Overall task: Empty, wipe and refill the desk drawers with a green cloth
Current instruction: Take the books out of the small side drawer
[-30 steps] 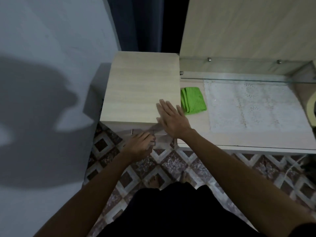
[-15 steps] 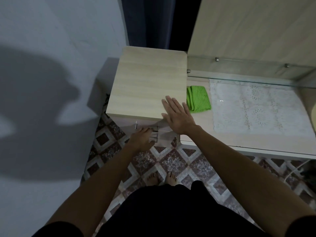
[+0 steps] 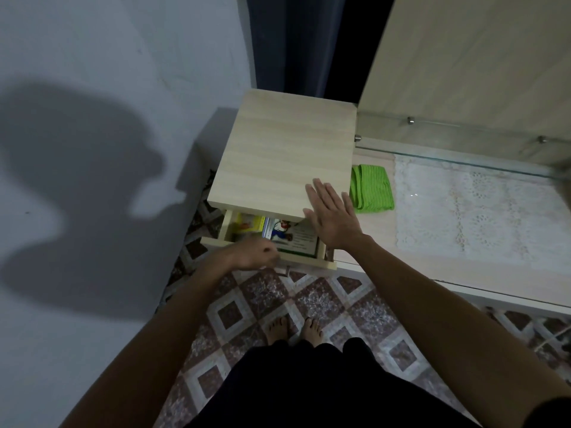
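The top drawer [image 3: 310, 261] of a light wooden drawer unit [image 3: 287, 156] stands partly pulled out. Inside it lie a yellow packet [image 3: 247, 225] and a printed booklet [image 3: 298, 237]. My left hand [image 3: 251, 254] is blurred, its fingers curled over the drawer's front edge, with one end of the metal handle [image 3: 285, 271] showing beside it. My right hand [image 3: 332, 216] lies flat, fingers straight, on the unit's front right corner. A folded green cloth [image 3: 372, 188] sits on the desk just right of that hand, untouched.
A white lace mat [image 3: 479, 211] covers the desk top under a glass shelf [image 3: 463, 159]. A grey wall is close on the left, and a dark curtain [image 3: 287, 41] hangs behind the unit. My bare feet [image 3: 293, 330] stand on patterned floor tiles.
The top drawer has slid out toward me with my left hand on its front, exposing its contents. My right hand has stayed flat on the unit's top.
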